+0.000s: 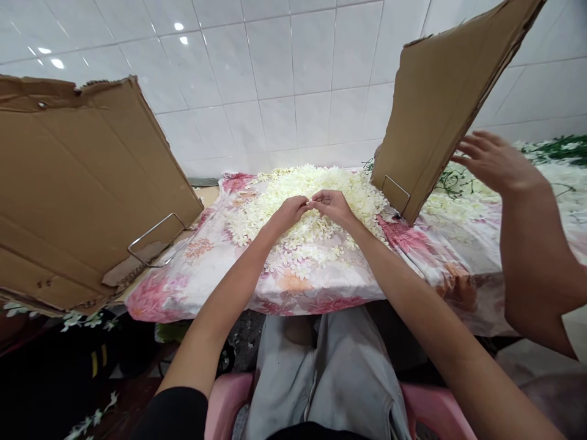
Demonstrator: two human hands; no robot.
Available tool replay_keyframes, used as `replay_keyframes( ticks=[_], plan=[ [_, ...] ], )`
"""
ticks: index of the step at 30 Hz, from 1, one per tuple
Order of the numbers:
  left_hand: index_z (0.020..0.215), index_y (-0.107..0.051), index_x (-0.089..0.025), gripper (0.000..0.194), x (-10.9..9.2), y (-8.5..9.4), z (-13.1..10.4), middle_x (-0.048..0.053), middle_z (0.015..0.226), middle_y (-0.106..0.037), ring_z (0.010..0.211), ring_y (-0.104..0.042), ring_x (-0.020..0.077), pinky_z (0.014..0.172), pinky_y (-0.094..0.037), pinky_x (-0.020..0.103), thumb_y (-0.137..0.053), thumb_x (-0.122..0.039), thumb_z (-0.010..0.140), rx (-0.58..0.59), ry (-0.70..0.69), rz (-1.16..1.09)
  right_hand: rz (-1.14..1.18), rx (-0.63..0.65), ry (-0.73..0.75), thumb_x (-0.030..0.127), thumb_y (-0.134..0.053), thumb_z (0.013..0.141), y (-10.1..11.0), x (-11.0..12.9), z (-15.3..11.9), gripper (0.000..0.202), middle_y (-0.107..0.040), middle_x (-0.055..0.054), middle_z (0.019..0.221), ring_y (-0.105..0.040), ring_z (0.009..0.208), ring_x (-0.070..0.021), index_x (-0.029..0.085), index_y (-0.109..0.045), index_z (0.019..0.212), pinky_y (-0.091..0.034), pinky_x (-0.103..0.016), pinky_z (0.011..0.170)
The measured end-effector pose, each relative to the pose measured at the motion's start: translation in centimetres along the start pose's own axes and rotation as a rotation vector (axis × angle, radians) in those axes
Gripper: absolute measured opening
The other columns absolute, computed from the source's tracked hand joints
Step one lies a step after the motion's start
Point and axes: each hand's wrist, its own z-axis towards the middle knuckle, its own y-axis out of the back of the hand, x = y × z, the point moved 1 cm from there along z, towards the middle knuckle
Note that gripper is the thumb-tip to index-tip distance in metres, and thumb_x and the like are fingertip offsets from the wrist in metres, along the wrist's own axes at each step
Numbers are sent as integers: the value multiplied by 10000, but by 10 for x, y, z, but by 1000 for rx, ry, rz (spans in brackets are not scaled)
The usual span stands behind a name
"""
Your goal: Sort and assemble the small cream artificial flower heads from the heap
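Note:
A heap of small cream-white artificial flowers (293, 241) is spread over the floral tablecloth (197, 293) in front of me. Above the middle of this heap, both my hands meet at the fingertips. My left hand (292, 211) is closed in a pinch, and a small whitish flower seems to be between its fingers. My right hand (333, 206) pinches from the other side, thumb and forefinger touching the left fingertips. The fingers cover most of whatever small piece lies between them.
Brown cardboard panels stand upright on the left (87, 195) and right (435, 104), each with a metal wire bracket at its foot. Beyond the right panel, another person's hand (504, 162) is raised over more flowers and green stems (557, 150). A white tiled wall (275, 67) closes the back.

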Motion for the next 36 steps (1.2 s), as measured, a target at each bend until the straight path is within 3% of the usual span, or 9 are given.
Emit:
replay_keyframes(
  ticks=[10,16,20,24,29,32,36],
  plan=[
    [708,-600,-190,467,2,-9,0,32,648,-637,603,-605,143,646,-476,280,-623,-603,925,-60,160,-285,-67,-58,77,635,-887,653,0,9,-6,517,-644,-22,711,-587,561,-135,182,-710,827,-510,-284,529],
    [732,-631,-184,465,-6,-14,2,38,670,-655,600,-609,143,616,-496,277,-689,-624,873,-48,204,-382,-241,-149,161,458,-756,790,2,5,-6,273,-670,-48,722,-612,658,-176,192,-695,782,-497,-296,604],
    [712,-626,-183,462,-7,-12,2,35,659,-638,582,-600,138,613,-488,282,-694,-611,871,-73,186,-371,-416,-187,285,313,-695,823,2,6,-6,138,-692,-48,790,-578,649,-153,195,-696,749,-488,-301,672],
    [713,-627,-188,421,-4,-6,3,39,687,-632,618,-603,144,623,-495,286,-679,-563,897,-106,186,-350,-399,-137,237,397,-743,830,2,14,-7,207,-701,-44,769,-593,640,-160,195,-739,787,-483,-301,650],
    [767,-651,-185,414,-4,-3,4,53,762,-663,654,-610,147,655,-511,292,-666,-572,913,-100,186,-330,-160,-49,86,665,-845,698,7,19,-5,504,-681,-54,671,-601,602,-169,174,-733,710,-483,-295,545],
    [755,-649,-190,422,-6,-5,4,47,743,-649,652,-608,152,653,-491,289,-613,-560,955,-87,141,-268,-79,-26,47,715,-901,584,10,17,-3,582,-691,-53,673,-567,555,-144,171,-741,715,-494,-290,517],
    [793,-684,-195,258,-4,-11,2,40,732,-648,662,-599,165,670,-468,295,-601,-380,953,-66,77,-154,-47,18,-8,721,-954,470,12,9,-1,649,-696,-57,671,-563,541,-132,166,-726,716,-487,-267,476]
  ],
)
